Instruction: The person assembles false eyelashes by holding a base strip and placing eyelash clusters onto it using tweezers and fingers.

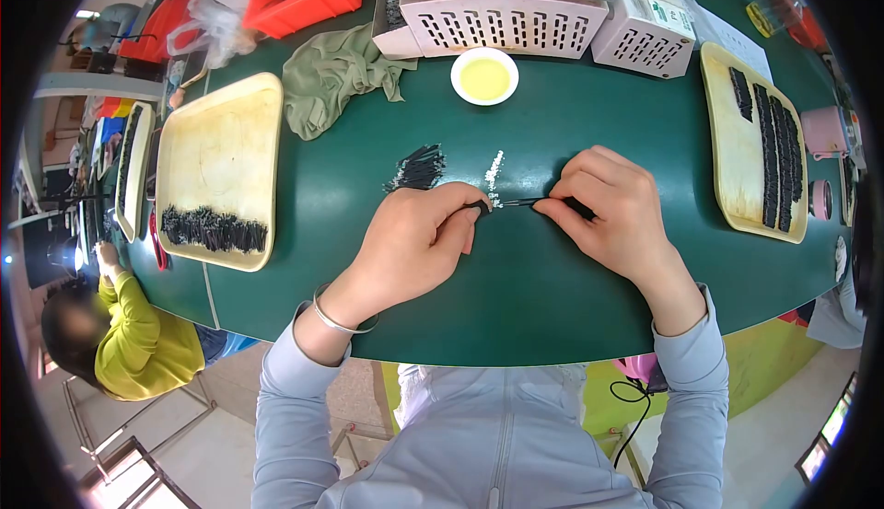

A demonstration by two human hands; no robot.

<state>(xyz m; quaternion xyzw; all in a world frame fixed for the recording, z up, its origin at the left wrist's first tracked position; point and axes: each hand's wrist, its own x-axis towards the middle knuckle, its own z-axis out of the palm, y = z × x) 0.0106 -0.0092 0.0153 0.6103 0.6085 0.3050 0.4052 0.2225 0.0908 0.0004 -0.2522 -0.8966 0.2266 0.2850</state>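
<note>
Pinching with 2 hands (414,242) (612,210), 1 black tool (521,202), 1 bowl (484,101)

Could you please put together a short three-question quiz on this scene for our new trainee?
1. True or false: the black strands in the left tray lie at the end nearer the camera wearer.

2. Multiple choice: what colour is the content of the white bowl?
A) Red
B) Yellow
C) Blue

3. Short answer: which of the wearer's hands holds the slim dark tool?

Key:
1. True.
2. B.
3. The right hand.
</note>
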